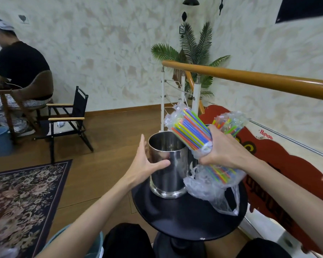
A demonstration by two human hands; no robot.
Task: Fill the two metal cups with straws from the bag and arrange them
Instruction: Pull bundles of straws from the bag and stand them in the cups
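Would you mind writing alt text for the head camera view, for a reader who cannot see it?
A person's right hand grips a plastic-wrapped bundle of colourful straws over an empty metal cup, while the open left hand touches the cup's side. The cup stands on a small round black table, a second cup mostly hidden behind the bag.

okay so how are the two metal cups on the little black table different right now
The near metal cup stands in full view with nothing visible inside, while the far metal cup is mostly hidden behind the straws and plastic bag, showing only a bit of rim. The left hand is open around the near cup; the right hand, gripping the straws, is in front of the far one. Both are shiny and upright on the round table.
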